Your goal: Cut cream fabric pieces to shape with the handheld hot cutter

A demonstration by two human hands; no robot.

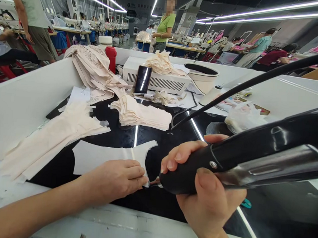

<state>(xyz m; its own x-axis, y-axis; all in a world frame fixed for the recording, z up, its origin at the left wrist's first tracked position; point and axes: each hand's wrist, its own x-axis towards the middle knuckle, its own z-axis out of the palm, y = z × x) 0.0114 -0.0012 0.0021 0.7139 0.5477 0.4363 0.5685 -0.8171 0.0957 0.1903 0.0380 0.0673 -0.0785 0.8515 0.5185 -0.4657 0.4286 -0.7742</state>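
A white garment-panel-shaped piece (103,155) lies flat on the black worktop. My left hand (125,178) rests on its right end, with fingers pressed together at the lower right corner. My right hand (209,183) is wrapped round a black hand tool (188,171) with a silver metal strip along its body. A small metal tip (156,181) shows at the tool's near end, close to my left fingertips. Whether the tip touches the piece, I cannot tell. Behind the piece sits a stack of cream fabric pieces (145,114); more layered cream pieces (52,137) lie at the left.
A white vented box (158,77) stands at the back with a phone (143,80) leaning on it. Around are a red bottle (110,58), draped fabric (92,71), a bin (201,76) and a plastic bag (245,117). A black cable (247,90) crosses the right side.
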